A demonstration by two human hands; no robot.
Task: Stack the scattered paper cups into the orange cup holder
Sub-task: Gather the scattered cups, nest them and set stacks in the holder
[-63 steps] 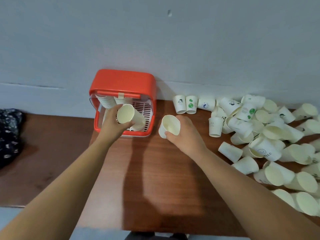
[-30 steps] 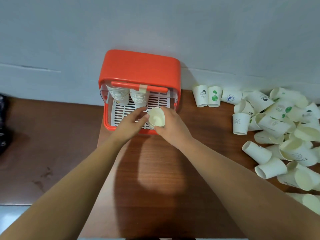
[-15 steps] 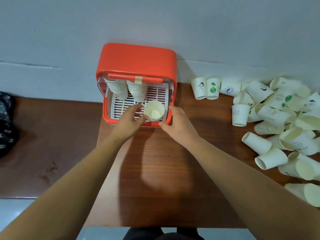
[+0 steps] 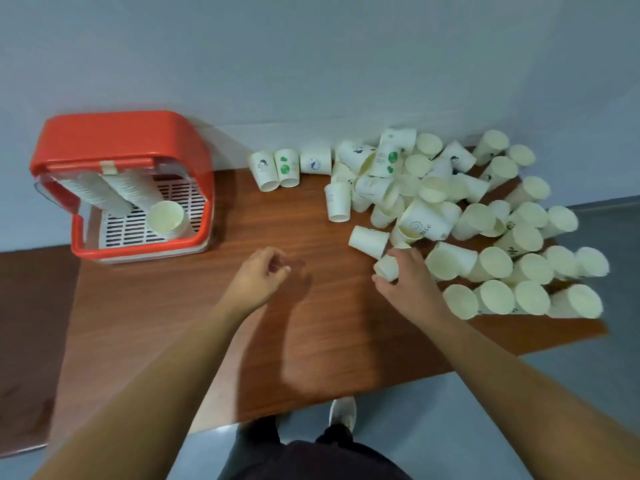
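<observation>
Nearest the camera, a pale shoe (image 4: 343,414) stands on the grey floor just under the near edge of the brown table (image 4: 311,327). Both bare forearms reach forward over that edge, well apart from each other.

The left hand (image 4: 258,277) hangs over bare wood near the table's middle. Its fingers are loosely curled, it holds nothing, and its shadow falls just to its right. The right hand (image 4: 407,284) is down at the near-left fringe of the pile of cups (image 4: 485,223), with thumb and fingers wrapped round one paper cup (image 4: 386,268) that lies on its side.

Between the two hands, and from the left hand out to the holder, the wood is bare. The pile covers the table's right end up to its right and far edges.

Farther off on the left stands the orange cup holder (image 4: 121,140), its back against the grey wall (image 4: 311,64). Two leaning stacks (image 4: 114,192) sit on its white slotted floor, and a third stack (image 4: 168,218) shows its open mouth near the front right corner.
</observation>
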